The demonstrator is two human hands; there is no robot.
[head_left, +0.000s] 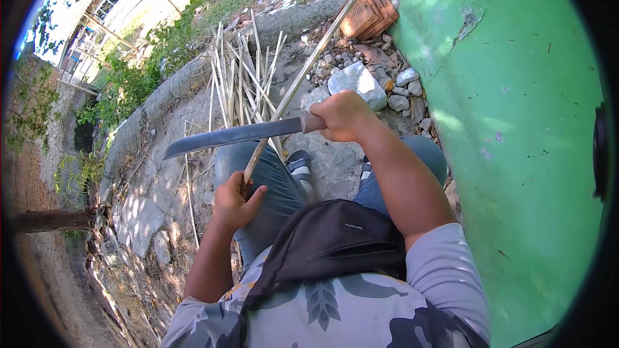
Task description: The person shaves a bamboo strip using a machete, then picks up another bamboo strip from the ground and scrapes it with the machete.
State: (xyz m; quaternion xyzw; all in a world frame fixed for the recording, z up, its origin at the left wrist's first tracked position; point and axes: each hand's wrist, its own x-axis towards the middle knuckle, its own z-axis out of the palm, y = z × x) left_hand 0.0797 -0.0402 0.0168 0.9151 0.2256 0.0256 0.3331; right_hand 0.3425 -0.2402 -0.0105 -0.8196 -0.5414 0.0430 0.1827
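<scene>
A machete [235, 136] with a long dark blade and a brownish handle is in my right hand [346, 116], fingers closed around the handle. Its blade points left and crosses a long pale wooden stick [309, 63]. My left hand [237, 202] grips that stick near its lower end, by my left knee. From there the stick slants up and away to the right, its far end near the green wall. Blade and stick appear to touch where they cross. Beyond my knees, a heap of thin split sticks [242, 80] lies on the ground.
A pale block of stone [358, 86] rests among rubble [400, 90] ahead. Stacked orange clay tiles [369, 17] stand against the green wall [516, 122] on my right. A low curb [161, 93] curves along the left, beside green plants [126, 80]. A black bag [335, 238] lies across my lap.
</scene>
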